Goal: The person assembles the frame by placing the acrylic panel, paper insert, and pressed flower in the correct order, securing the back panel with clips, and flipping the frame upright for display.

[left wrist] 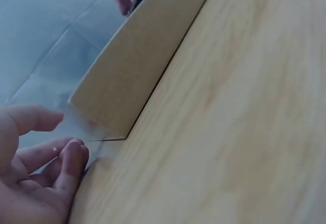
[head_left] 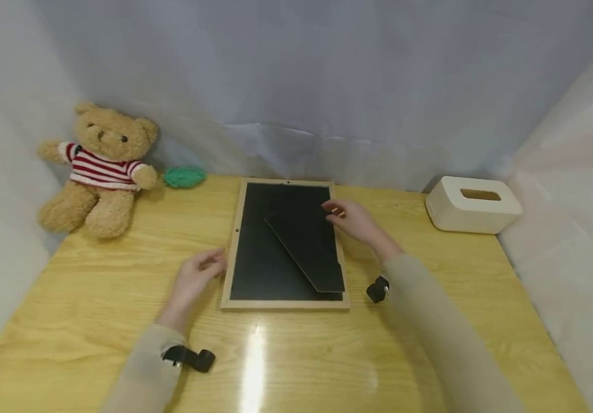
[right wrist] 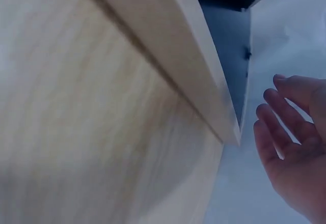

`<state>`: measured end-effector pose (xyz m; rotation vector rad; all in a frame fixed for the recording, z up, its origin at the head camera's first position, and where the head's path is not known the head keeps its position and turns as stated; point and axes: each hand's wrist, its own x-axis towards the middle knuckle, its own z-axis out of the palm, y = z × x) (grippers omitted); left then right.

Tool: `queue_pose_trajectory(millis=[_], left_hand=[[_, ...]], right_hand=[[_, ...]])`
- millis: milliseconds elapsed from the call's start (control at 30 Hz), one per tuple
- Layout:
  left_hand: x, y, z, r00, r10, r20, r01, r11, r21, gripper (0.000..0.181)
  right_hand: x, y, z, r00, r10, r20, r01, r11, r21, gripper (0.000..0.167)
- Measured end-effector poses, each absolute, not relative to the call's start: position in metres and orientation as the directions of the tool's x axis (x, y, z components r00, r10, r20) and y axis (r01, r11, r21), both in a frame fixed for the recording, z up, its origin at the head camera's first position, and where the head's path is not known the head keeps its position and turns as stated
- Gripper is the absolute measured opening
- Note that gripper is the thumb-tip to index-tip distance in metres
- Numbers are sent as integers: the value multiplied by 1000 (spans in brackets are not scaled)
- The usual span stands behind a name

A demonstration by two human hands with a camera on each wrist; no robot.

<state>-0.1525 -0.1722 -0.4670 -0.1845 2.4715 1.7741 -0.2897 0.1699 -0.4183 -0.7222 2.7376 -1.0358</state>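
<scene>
A picture frame (head_left: 286, 305) with a pale wooden rim lies back side up on the table. Its black backing board (head_left: 260, 269) faces upward, and a black easel leg (head_left: 309, 246) lies slantwise across it. My left hand (head_left: 193, 281) is beside the frame's left edge, fingers loosely bent and holding nothing. In the left wrist view a small gap shows between those fingers (left wrist: 71, 165) and the frame's side (left wrist: 137, 56). Over the upper right edge hovers my right hand (head_left: 355, 221), with relaxed fingers and nothing in them. The right wrist view shows its fingers (right wrist: 280, 114) apart from the wood.
A teddy bear (head_left: 105, 172) in a striped sweater sits at the back left, beside a green object (head_left: 185, 177) whose kind is unclear. At the back right stands a cream tissue box (head_left: 472, 206). A pale curtain (head_left: 296, 86) hangs behind the wooden table (head_left: 296, 361).
</scene>
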Motion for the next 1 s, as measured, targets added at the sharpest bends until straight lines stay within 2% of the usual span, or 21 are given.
queue_pose_trajectory(millis=[167,400,600,833,1000], left_hand=[[-155,-174,-478,-998,-32,-48,-56,385,921,47],[-156,-167,-486,-999,-10,45,37,419,907,50],[-155,-165,-482,-996,-2,91,82,426,901,49],[-152,-168,-481,-995,3,99,92,420,903,48],[-150,-170,-485,-994,1,114,105,390,915,46]], right_hand=[[-319,148,-417,-861,-509,26,-415,670,-616,32],[-352,122,-412,-830,-553,70,-494,673,-551,27],[-372,100,-400,-799,-596,78,-569,708,-418,24],[-387,73,-402,-712,-696,86,-694,681,-236,17],[-394,59,-415,-758,-650,57,-646,735,-203,16]])
